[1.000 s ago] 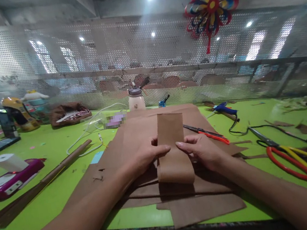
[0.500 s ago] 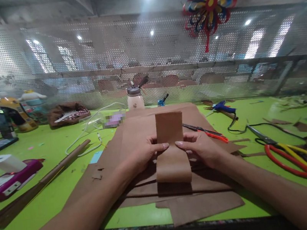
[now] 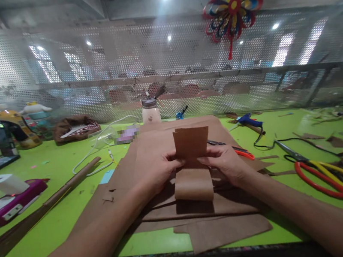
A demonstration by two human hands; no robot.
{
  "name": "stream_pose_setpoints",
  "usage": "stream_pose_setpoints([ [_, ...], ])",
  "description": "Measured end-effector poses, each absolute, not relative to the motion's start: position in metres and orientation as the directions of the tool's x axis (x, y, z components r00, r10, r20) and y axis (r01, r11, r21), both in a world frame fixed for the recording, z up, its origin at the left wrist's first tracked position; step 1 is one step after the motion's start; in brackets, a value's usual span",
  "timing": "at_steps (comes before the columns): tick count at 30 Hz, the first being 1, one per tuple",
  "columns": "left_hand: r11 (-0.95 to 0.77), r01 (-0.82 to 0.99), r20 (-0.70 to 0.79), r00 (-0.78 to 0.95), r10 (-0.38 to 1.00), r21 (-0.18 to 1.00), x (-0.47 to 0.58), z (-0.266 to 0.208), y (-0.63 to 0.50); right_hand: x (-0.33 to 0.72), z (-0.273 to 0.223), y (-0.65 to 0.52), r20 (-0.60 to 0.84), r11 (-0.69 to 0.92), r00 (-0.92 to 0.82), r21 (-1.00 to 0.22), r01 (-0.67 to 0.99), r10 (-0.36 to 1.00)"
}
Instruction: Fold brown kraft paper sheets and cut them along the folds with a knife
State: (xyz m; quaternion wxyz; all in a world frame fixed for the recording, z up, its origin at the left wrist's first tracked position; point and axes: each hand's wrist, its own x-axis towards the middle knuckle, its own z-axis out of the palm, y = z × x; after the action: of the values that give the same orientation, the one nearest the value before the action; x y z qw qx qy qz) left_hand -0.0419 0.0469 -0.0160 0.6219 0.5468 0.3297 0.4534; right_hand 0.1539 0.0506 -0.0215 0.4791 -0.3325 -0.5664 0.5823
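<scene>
Brown paper strip [image 3: 192, 160] dead centre, standing up off the stack with its top edge folded over and its lower end curling down toward six o'clock. Left hand [image 3: 157, 172] pinches its left edge between thumb and fingers, closed on the paper; right hand [image 3: 226, 164] pinches the right edge the same way, thumbs nearly meeting across the middle. Under it lies a pile of larger brown paper sheets [image 3: 206, 227] spread on the green tabletop [image 3: 58, 216]. At three o'clock, red-and-yellow scissors [image 3: 328, 175] lie flat, well apart from the hands; just beside the right hand, at two o'clock, orange-handled scissors [image 3: 243, 154]. At nine o'clock a long brown rolled stick [image 3: 46, 202], and beyond it a pink device [image 3: 7, 204]. At twelve o'clock a white bottle [image 3: 151, 112] by the mesh wall.
</scene>
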Motion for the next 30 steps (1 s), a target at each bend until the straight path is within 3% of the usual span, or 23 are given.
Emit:
stream_pose_setpoints([
  [8,-0.013,-0.179,0.076,0.349,0.934,0.984,-0.043,-0.01,0.042,0.155,-0.017,0.045,0.125,0.099,-0.268,-0.989,-0.111,0.955],
  [12,0.026,-0.239,0.069,0.382,0.921,0.971,-0.044,-0.01,0.044,0.159,-0.012,0.045,0.269,0.292,-0.238,-0.954,0.067,0.933],
  [15,0.078,-0.31,0.06,0.412,0.909,0.948,-0.043,-0.013,0.046,0.165,-0.011,0.049,0.395,0.428,-0.232,-0.897,0.112,0.889],
  [21,0.357,-0.317,-0.068,0.656,0.751,0.879,-0.043,-0.015,0.047,0.17,-0.01,0.055,0.538,0.558,-0.151,-0.811,0.175,0.829],
  [26,0.276,-0.333,-0.048,0.558,0.828,0.902,-0.041,-0.007,0.041,0.168,-0.011,0.056,0.586,0.6,-0.129,-0.772,0.212,0.8],
  [30,0.23,-0.269,-0.008,0.632,0.775,0.935,-0.037,-0.006,0.036,0.169,-0.014,0.058,0.707,0.715,-0.148,-0.641,0.278,0.691],
])
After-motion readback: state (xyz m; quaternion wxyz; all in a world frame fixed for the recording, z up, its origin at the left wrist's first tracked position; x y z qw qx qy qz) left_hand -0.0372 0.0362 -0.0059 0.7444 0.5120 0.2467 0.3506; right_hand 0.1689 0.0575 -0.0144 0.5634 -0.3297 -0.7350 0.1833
